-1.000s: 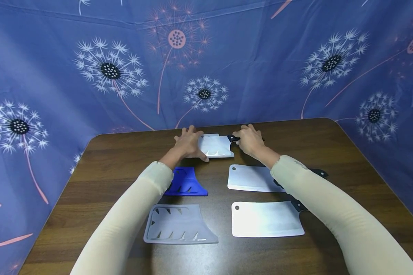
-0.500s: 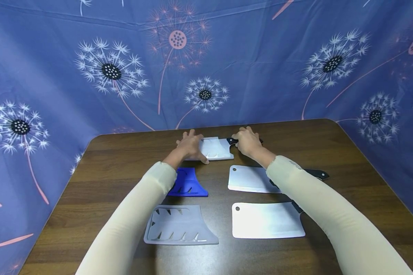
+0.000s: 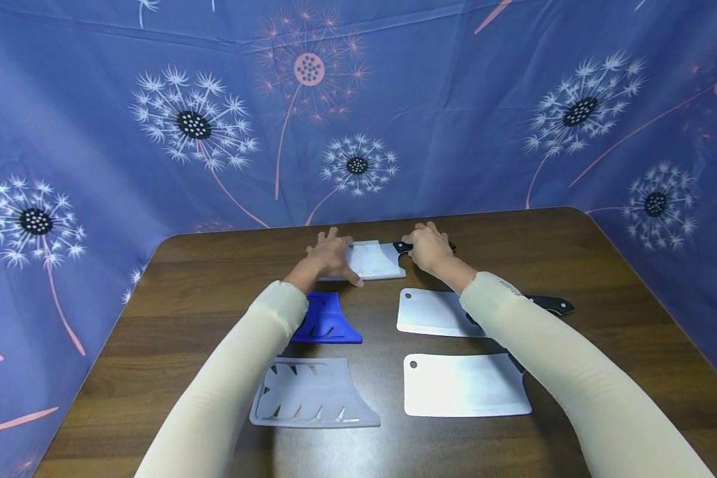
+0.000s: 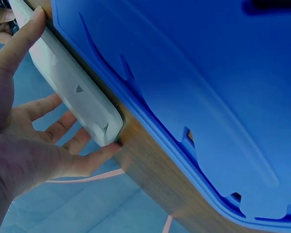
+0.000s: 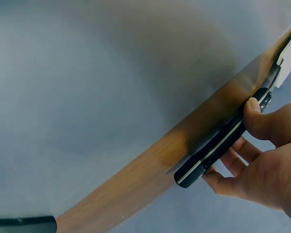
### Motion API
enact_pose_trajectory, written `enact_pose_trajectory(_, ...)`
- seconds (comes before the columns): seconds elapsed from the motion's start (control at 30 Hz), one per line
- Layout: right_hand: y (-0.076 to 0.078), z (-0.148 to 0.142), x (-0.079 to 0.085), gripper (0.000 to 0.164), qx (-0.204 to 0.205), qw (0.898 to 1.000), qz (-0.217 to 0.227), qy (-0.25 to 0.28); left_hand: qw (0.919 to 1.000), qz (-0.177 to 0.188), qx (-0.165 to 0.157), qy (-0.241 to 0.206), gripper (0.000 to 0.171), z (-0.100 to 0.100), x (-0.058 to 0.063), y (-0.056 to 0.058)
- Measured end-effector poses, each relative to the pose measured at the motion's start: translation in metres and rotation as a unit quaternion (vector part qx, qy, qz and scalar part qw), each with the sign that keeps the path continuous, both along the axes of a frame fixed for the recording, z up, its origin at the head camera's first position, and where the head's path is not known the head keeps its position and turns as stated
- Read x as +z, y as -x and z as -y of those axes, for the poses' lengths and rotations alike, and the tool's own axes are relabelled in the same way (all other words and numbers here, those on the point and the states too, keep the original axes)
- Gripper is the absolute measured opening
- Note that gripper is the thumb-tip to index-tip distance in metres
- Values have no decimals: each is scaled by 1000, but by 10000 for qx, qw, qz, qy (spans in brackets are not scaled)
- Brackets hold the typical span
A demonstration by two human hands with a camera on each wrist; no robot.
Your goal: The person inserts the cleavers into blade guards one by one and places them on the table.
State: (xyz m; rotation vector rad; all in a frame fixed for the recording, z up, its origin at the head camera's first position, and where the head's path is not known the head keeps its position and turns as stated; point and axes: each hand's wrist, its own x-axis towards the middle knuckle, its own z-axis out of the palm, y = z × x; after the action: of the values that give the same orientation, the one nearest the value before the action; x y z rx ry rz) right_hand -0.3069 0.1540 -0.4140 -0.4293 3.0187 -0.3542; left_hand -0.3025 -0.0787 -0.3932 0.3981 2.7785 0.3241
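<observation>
At the head view's upper centre, the white sheath (image 3: 376, 259) runs left to right in line with the black handle (image 5: 218, 143), the left hand (image 3: 331, 257) gripping its left end, the right hand (image 3: 431, 248) clasping the handle.

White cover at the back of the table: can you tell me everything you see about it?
The white cover looks like smooth, hard plastic, with small triangular holes and a curved cut at its right end. It sits roughly flat near the table's far edge; I can't tell whether it is lifted a little. The left hand holds its left end, hiding that part. A knife's black handle sticks out past the curved end, so the blade seems to be inside.
</observation>
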Motion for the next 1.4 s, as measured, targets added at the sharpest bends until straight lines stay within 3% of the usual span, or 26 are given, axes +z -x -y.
enact_pose_trajectory(0.6, -2, -2, 5, 52, 128, 9998, -159, -80, 9999, -118, 88, 17, 110, 4, 0, -6)
enact_pose_trajectory(0.83, -18, -16, 13, 52, 261, 9982, -462, 293, 9997, -162, 21, -155, 110, 11, 4, -11)
enact_pose_trajectory(1.1, -37, -45, 17, 51, 335, 9952, -744, 535, 9981, -451, 14, -430, 108, 21, 9, -19)
enact_pose_trajectory(1.4, -54, -66, 21, 54, 237, 9928, -879, 784, 9947, -805, -89, -629, 107, 30, 14, -39)
